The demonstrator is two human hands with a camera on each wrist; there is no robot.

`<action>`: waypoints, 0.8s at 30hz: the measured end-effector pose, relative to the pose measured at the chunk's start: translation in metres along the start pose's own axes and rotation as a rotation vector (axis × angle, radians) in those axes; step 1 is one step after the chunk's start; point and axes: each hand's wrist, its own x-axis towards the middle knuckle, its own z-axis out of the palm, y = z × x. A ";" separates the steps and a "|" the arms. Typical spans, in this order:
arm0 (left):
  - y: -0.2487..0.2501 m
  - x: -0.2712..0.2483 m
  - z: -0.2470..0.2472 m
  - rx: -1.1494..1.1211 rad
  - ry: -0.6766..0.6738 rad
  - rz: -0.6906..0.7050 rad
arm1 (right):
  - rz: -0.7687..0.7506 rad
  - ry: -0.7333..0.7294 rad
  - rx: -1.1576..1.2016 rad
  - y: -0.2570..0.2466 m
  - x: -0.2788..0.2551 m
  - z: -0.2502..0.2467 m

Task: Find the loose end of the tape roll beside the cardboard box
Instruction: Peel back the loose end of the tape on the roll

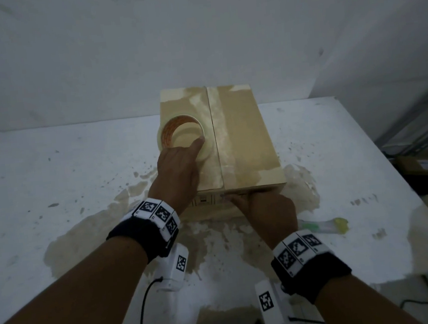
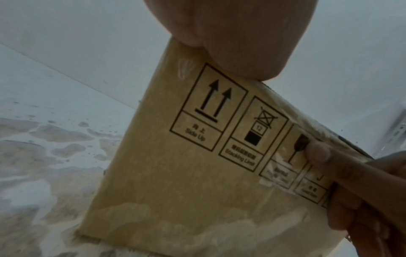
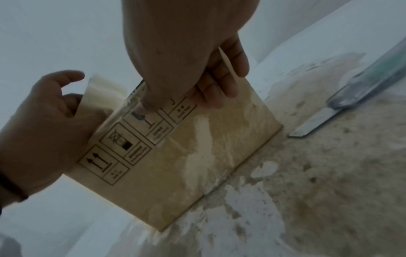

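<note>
The cardboard box (image 1: 242, 146) stands on the white table (image 1: 65, 176). A roll of clear tape (image 1: 170, 136) lies on the box's top at its left edge. My left hand (image 1: 179, 162) grips the roll, with the thumb over its near rim; the roll (image 3: 98, 93) shows translucent in the right wrist view. My right hand (image 1: 259, 207) is at the box's printed front face (image 2: 175, 182). Its thumb (image 2: 318, 153) presses a clear strip of tape (image 2: 283, 161) that runs down from the top edge. Its other fingers (image 3: 219, 90) are curled against the face.
A green and yellow cutter (image 1: 323, 225) lies on the table just right of my right hand, its blade (image 3: 312, 127) pointing at the box. The table's surface has worn brown patches (image 1: 97, 238). A wall stands close behind the box.
</note>
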 end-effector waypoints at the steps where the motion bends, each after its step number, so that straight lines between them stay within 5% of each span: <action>1: 0.001 0.000 -0.001 0.000 -0.004 -0.008 | -0.006 0.009 -0.020 0.000 -0.001 0.000; 5: 0.002 0.001 -0.002 -0.007 -0.012 -0.023 | 0.023 -0.036 -0.020 -0.004 -0.005 -0.003; 11: 0.004 0.002 -0.003 -0.014 -0.001 -0.025 | -0.162 0.349 -0.012 -0.012 0.000 -0.012; 17: 0.004 0.001 -0.003 -0.032 0.015 -0.017 | -0.044 0.140 -0.037 -0.005 0.017 -0.010; 24: 0.006 0.000 -0.005 -0.031 0.014 -0.034 | -0.070 0.139 -0.134 -0.003 0.014 0.000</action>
